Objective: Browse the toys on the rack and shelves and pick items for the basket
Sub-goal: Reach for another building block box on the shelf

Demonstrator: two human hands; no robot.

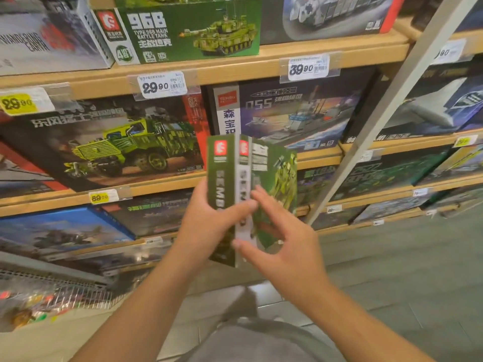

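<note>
Head view looks down at two bare hands meeting in the middle of the frame, in front of wooden toy shelves [235, 67] that fill the upper half. The left hand [209, 218] grips two slim green boxes [227, 178] held upright together, thumb curled across their spines near the centre and the other fingers hidden behind them. The boxes stand just below centre, spines toward the camera, each with a red logo at the top; the right-hand one shows part of its green printed front. The right hand [285, 239] is at the lower right edge of the boxes with fingers spread and gently bent; its thumb tip touches the bottom of the pale spine and its forefinger lies against the front face, though whether it truly pinches the box cannot be told. Behind, at the upper centre, a green tank box [193, 35] marked 96B sits on a shelf above a white price tag [162, 86] reading 29.90. At middle left lies a box with a green armoured truck [122, 147], and to its right a dark warship box [295, 113]. A wire basket [60, 291] shows blurred at lower left, above pale floor tiles [405, 270].
</note>
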